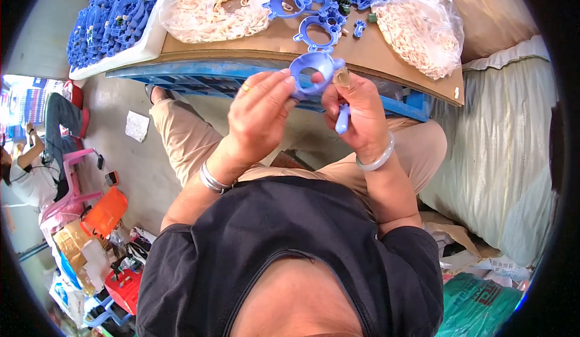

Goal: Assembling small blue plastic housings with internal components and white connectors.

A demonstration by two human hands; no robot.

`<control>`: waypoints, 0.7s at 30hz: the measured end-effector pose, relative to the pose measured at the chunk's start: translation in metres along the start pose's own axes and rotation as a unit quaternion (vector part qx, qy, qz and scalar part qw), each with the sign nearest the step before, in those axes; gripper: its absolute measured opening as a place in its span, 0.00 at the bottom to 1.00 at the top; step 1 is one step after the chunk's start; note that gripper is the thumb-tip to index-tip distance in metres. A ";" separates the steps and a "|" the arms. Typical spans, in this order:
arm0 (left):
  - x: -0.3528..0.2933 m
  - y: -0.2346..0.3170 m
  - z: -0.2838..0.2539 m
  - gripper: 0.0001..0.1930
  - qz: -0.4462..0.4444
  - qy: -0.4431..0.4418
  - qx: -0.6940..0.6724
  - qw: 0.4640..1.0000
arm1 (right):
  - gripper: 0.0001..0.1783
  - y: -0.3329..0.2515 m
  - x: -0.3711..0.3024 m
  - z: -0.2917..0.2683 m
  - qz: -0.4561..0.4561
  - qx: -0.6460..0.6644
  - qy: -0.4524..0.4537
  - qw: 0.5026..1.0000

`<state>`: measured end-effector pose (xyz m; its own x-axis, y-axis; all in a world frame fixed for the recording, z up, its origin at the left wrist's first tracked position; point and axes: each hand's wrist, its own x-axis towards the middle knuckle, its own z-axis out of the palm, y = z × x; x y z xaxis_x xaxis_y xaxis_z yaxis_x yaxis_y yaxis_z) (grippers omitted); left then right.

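Head view: a broad cardboard work surface (260,47) spans the top, above a blue plastic crate (193,74), with a tall white woven sack (492,149) standing to the right. On the surface's left end, a white tray (148,50) carries a dense heap of blue moulded parts (118,22). Two clear plastic bags, the left bag (205,22) and the right bag (417,41), spill over with small cream pieces, and loose blue ring frames (317,32) lie between them.

Nearer the person, both hands are raised just in front of the surface's edge. The left hand (260,110) pinches the near-left rim of a blue flanged ring (325,65), its fingers pressed together. The right hand (359,104) is curled at the ring's right side, its fingers closed around a short blue rod (342,120); whether that is a tool or another part, I cannot tell. Smallest is a tan bit (342,77) by the right thumb, perhaps a finger covering.

The step in hand looks like close two-handed work on the ring's right side; the next move seems to call for a steady left pinch and fine right-hand control.
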<state>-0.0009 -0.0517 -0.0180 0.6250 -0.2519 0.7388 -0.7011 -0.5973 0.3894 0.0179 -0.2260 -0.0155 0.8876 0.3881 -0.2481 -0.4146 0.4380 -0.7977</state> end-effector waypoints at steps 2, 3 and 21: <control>-0.004 0.004 0.000 0.10 -0.195 0.035 -0.070 0.978 | 0.18 0.004 0.002 0.005 -0.032 0.030 0.004 0.999; -0.005 0.007 0.000 0.10 -0.334 0.066 -0.193 0.920 | 0.15 0.005 0.004 0.005 -0.037 0.051 0.011 0.998; -0.013 0.001 0.000 0.09 -0.563 0.172 -0.632 0.504 | 0.08 0.007 0.010 -0.008 -0.142 -0.011 -0.098 0.985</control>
<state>-0.0097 -0.0486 -0.0272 0.9265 -0.0178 -0.3759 0.2374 0.8026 0.5472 0.0261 -0.2258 -0.0282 0.9109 0.4013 0.0962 -0.1479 0.5352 -0.8317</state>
